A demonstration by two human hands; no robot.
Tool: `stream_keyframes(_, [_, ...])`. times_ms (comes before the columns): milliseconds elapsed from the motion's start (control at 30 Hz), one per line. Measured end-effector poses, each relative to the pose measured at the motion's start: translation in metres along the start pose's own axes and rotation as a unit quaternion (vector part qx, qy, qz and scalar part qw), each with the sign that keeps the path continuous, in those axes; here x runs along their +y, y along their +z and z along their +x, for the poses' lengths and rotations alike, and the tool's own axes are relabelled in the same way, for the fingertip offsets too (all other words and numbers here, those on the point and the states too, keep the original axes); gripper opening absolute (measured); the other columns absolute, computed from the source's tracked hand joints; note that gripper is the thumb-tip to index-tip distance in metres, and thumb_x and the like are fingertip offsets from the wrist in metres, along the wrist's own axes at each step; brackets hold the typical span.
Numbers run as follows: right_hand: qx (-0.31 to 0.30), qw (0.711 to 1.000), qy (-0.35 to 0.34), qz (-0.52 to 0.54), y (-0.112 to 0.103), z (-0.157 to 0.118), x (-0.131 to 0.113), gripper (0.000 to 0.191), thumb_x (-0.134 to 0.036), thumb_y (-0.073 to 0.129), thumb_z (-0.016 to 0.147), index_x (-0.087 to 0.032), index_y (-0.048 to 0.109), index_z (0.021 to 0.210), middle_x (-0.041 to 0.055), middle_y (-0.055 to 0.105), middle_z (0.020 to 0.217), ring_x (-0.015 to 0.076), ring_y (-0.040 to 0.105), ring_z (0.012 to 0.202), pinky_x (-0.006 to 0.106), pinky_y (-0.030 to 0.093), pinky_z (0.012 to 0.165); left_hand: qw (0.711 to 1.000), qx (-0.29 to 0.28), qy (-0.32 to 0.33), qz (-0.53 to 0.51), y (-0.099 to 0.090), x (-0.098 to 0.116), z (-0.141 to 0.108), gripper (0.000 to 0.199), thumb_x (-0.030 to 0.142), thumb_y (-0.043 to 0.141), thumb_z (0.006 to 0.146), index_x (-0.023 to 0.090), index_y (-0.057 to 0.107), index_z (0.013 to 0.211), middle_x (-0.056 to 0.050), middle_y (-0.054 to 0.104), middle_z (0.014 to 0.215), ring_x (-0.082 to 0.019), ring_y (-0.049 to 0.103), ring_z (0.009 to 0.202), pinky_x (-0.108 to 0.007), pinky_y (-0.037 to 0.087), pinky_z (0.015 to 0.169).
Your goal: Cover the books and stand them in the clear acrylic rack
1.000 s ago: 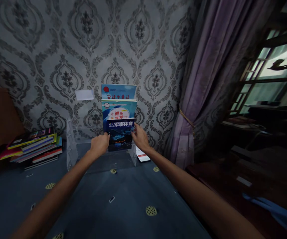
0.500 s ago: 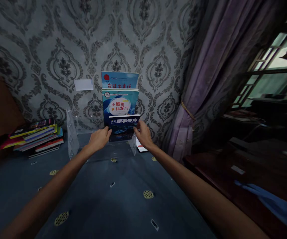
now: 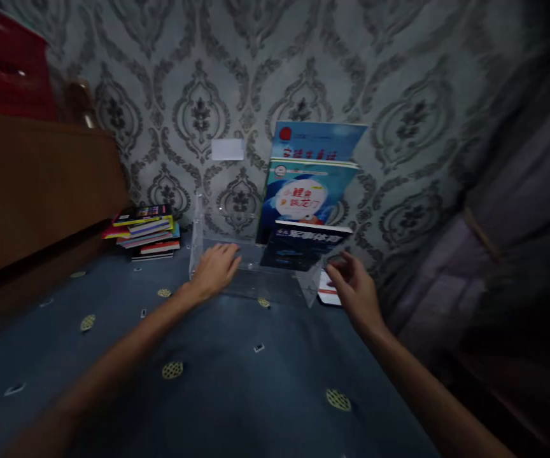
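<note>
— What surface and surroundings are seen?
— The table is covered with a dark blue cloth (image 3: 256,394), on which yellowish round motifs are printed. It is backed by patterned grey wallpaper (image 3: 237,63), against which a white slip (image 3: 227,150) is seen. The left is bounded by brown wooden furniture (image 3: 41,191) with a red object (image 3: 7,70) on top, the right by a blurred purple curtain (image 3: 442,292).

— What is contained, and where?
— By a clear stand (image 3: 197,235), three books are held in rising tiers towards its right end: a dark blue book (image 3: 303,249) in front, leaned back; a teal book (image 3: 303,191) behind it; a light blue book (image 3: 323,137) rearmost and highest. A stack of books (image 3: 148,233) is piled on the cloth farther left.

— And the edges, and the room about the hands?
— The left hand (image 3: 215,270) is placed at the stand's front, apart from the dark blue book, its fingers loosely extended; whether the stand is touched cannot be told. The right hand (image 3: 358,289) is held just beyond the stand's right edge, thumb and fingers parted, near a partly covered phone (image 3: 330,294). Nearer the viewer, a broad stretch of cloth is shown.
</note>
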State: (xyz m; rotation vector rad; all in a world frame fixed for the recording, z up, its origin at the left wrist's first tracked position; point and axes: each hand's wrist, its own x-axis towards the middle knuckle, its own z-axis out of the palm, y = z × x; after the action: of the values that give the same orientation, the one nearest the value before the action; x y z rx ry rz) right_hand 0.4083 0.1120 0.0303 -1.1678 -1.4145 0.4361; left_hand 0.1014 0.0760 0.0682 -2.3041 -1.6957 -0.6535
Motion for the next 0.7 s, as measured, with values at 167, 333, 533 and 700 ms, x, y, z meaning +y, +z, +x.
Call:
stream_keyframes(167, [-0.085,0.993,0.074,0.028,0.01,-0.058,0.011,0.057,-0.062,0.07,0.071,-0.023,0.068,0.112,0.0105,0.072,0.091,0.0302,0.07,0.085,0.042,0.06,0.068,0.986,0.115,-0.079,0.093,-0.005,-0.107,-0.042,0.027,0.026,0.038,0.1,0.019,0.06,0.114,-0.01,0.067,0.115,-0.024,0.057,0.114,-0.035,0.043,0.102])
stream_keyframes(333, [-0.198,0.966,0.163,0.038,0.043,-0.103,0.006,0.061,-0.067,0.07,0.066,-0.018,0.074,0.101,0.0117,0.077,0.088,0.0287,0.073,0.078,0.037,0.061,0.066,0.96,0.126,-0.199,0.15,-0.006,-0.209,-0.026,0.032,0.027,0.042,0.094,0.012,0.059,0.116,-0.02,0.063,0.119,-0.035,0.053,0.118,-0.048,0.042,0.1])
stream_keyframes(533, [-0.224,0.959,0.172,0.013,0.057,-0.116,0.009,0.055,-0.068,0.069,0.069,-0.021,0.077,0.096,0.0102,0.079,0.084,0.0284,0.075,0.081,0.034,0.062,0.074,0.946,0.092,-0.255,0.176,0.013,-0.265,0.034,0.05,0.034,0.047,0.092,0.003,0.052,0.131,-0.029,0.05,0.142,-0.041,0.036,0.139,-0.056,0.029,0.11])
stream_keyframes(700, [-0.234,0.954,0.182,-0.038,0.047,-0.114,0.018,0.055,-0.068,0.066,0.071,-0.022,0.078,0.099,0.0101,0.079,0.088,0.0266,0.075,0.08,0.03,0.063,0.068,0.949,0.047,-0.26,0.174,0.035,-0.281,0.082,0.06,0.044,0.047,0.093,0.004,0.049,0.138,-0.027,0.047,0.147,-0.039,0.03,0.144,-0.057,0.022,0.113])
